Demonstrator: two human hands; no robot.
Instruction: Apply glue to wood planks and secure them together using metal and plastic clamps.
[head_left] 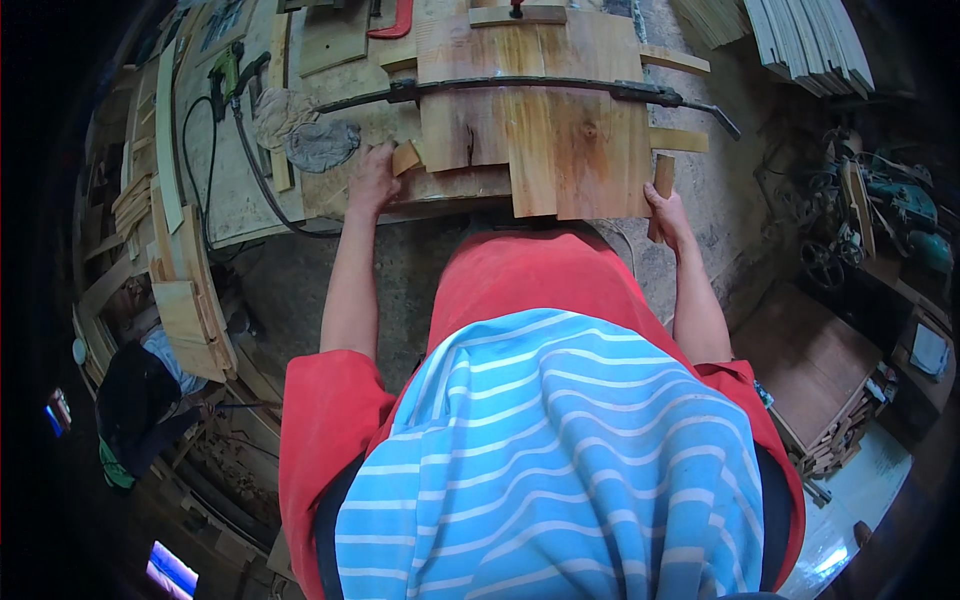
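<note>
Here, a panel (pixel 535 110) of pale wooden boards laid edge to edge lies on the tabletop (pixel 240 190), its near edge jutting past the rim toward the person; the grain runs away from the viewer and a dark knot shows right of the middle. A long dark bar clamp (pixel 530 88) crosses the panel from side to side. The left hand (pixel 372 178) lies on the tabletop just left of the panel, fingers bent and close together, touching a small wood block (pixel 407 157). The right hand (pixel 668 212) is closed around a short wooden stick (pixel 662 185), held upright at the panel's right edge. A grey rag (pixel 318 145) and a green power tool (pixel 226 70) sit further left. The red shirt and striped cloth hide the nearer tabletop edge; whether the stick touches the panel cannot be told.
</note>
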